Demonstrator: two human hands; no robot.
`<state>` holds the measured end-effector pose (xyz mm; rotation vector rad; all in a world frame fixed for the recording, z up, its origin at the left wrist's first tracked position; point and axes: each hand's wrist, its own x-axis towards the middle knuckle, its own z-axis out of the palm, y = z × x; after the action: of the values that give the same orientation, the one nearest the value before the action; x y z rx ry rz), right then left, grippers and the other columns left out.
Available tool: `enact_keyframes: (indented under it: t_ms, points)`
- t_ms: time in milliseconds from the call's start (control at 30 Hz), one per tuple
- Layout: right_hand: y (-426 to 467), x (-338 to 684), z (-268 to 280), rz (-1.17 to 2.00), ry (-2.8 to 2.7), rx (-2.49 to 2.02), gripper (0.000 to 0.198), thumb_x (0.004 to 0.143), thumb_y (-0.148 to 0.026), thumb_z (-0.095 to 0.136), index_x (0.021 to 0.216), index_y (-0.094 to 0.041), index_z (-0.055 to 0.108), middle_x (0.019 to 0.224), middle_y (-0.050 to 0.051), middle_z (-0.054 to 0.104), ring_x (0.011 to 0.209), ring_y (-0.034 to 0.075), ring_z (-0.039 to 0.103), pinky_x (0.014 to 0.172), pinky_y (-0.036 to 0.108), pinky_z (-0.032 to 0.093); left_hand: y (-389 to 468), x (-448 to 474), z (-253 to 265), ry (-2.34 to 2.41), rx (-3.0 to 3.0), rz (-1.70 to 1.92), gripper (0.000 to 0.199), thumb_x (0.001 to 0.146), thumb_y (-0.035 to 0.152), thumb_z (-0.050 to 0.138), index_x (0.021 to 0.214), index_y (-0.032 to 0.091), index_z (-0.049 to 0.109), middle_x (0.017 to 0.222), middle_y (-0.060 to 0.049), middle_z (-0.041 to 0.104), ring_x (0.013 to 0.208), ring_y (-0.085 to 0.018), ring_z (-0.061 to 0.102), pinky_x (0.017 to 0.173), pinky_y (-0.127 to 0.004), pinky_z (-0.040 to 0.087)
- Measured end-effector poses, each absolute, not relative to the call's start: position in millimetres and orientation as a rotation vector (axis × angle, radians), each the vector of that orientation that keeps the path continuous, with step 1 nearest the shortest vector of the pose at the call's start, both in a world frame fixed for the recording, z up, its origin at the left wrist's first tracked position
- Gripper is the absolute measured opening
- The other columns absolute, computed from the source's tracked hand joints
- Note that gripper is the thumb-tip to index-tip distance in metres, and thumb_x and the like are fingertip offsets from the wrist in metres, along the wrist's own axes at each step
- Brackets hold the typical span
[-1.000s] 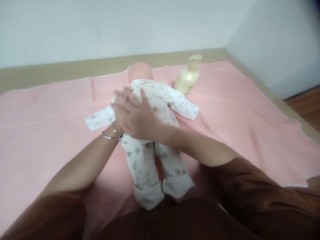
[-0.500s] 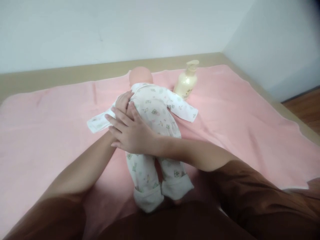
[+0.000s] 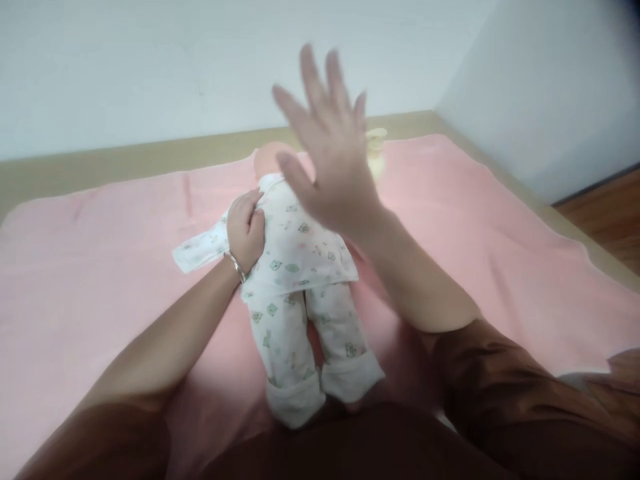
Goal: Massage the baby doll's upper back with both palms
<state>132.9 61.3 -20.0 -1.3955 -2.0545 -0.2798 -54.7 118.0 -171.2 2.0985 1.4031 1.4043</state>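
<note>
A baby doll (image 3: pixel 300 247) in white printed clothes lies with its back up, its bare head toward the wall and its legs toward me. Against the doll's left side, below its shoulder, my left hand (image 3: pixel 246 230) holds its torso, the fingers partly hidden from view. A bracelet (image 3: pixel 236 267) circles my left wrist. Raised above the doll's right shoulder, my right hand (image 3: pixel 333 157) is open, with fingers spread and nothing in it. It is slightly blurred and covers part of the doll's head and right arm.
Behind my right hand stands a cream pump bottle (image 3: pixel 377 147), mostly hidden. A pink cloth (image 3: pixel 450 220) lies under the doll on a tan surface (image 3: pixel 200 153). White walls (image 3: pixel 125 73) rise at the back and right, and wooden floor (image 3: pixel 610 207) shows at the right.
My right hand has lifted off my left hand and swung up and to the right, fingers spread. My left hand stays at the doll's side. The bottle is now mostly covered.
</note>
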Motion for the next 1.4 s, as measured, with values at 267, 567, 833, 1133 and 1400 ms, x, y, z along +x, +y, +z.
enact_keyframes:
  t_ms: [267,567,833,1133,1400]
  points:
    - [121,212,-30,-0.177,-1.6,-1.579,0.056,0.094,-0.04,0.043,0.151,-0.04,0.046,0.17,-0.011,0.025,0.164,0.031,0.01,0.135,0.061,0.004,119,-57,-177,1.409,2.112,1.47,0.039,0.094,0.034,0.045,0.121,0.023,0.071,0.134,-0.004,0.071,0.129,-0.025,0.062,0.119,-0.045,0.047]
    - [158,221,-65,-0.132,-1.805,-1.685,0.04,0.1,-0.035,0.034,0.085,-0.02,0.068,0.136,0.013,0.065,0.139,0.034,0.052,0.127,0.06,0.027,114,-53,-166,1.455,2.134,1.375,0.042,0.093,0.032,0.041,0.122,0.021,0.069,0.138,-0.007,0.068,0.133,-0.026,0.06,0.121,-0.048,0.045]
    - [159,211,-53,-0.117,-1.721,-1.799,0.038,0.097,-0.028,0.037,0.059,-0.023,0.039,0.085,0.011,0.068,0.108,0.03,0.064,0.111,0.052,0.041,108,-30,-96,1.448,2.258,0.918,0.039,0.081,0.023,0.056,0.118,0.021,0.068,0.131,-0.009,0.069,0.129,-0.033,0.059,0.121,-0.056,0.045]
    - [151,207,-43,0.064,-1.598,-1.913,0.035,0.099,-0.046,0.033,0.071,-0.025,0.037,0.1,0.012,0.073,0.1,0.03,0.065,0.084,0.041,0.046,121,42,-51,0.918,1.529,0.944,0.037,0.098,0.038,0.043,0.123,0.019,0.064,0.146,-0.006,0.06,0.141,-0.02,0.057,0.125,-0.036,0.044]
    - [156,209,-46,-0.012,-1.617,-1.872,0.039,0.101,-0.035,0.027,0.082,-0.024,0.059,0.101,0.013,0.072,0.106,0.031,0.068,0.095,0.043,0.046,175,84,-55,0.783,1.439,0.855,0.092,0.098,0.061,-0.01,0.119,0.017,0.069,0.111,-0.011,0.072,0.141,-0.025,0.058,0.11,-0.042,0.056]
